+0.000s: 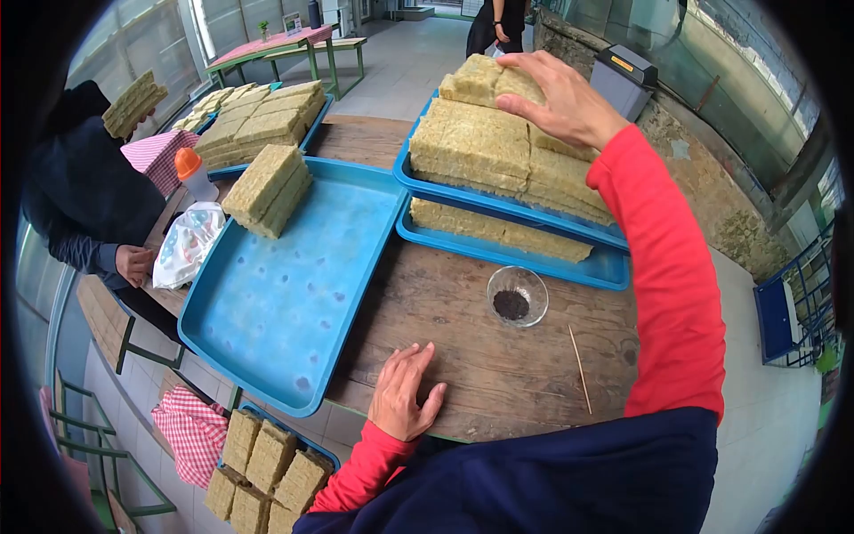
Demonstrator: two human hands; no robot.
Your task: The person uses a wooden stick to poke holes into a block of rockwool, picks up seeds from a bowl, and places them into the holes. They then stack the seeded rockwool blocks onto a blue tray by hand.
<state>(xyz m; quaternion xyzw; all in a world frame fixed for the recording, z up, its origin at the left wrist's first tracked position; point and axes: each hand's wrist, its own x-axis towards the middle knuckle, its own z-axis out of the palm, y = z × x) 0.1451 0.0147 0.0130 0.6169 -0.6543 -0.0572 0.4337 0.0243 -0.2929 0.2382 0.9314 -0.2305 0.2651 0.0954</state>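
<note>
My right hand (560, 96) is curved over a yellowish rockwool slab (471, 82) on top of the stack at the upper right. Its thumb is on the near side and its fingers reach across the top. Below that slab, more rockwool slabs (471, 141) fill a blue tray (507, 203), which sits above a second loaded blue tray (498, 251). My left hand (405, 392) lies on the wooden table's near edge, holding nothing, fingers stretched out. To its left is a large blue tray (276, 303) with a small stack of rockwool (269, 190) at its far left corner.
A glass bowl (518, 298) of dark grains and a thin wooden stick (580, 369) lie on the table. An orange-capped bottle (196, 175) and patterned bag (189, 245) stand left. Another person (80, 196) at the left holds rockwool. Rockwool cubes (269, 456) sit lower left.
</note>
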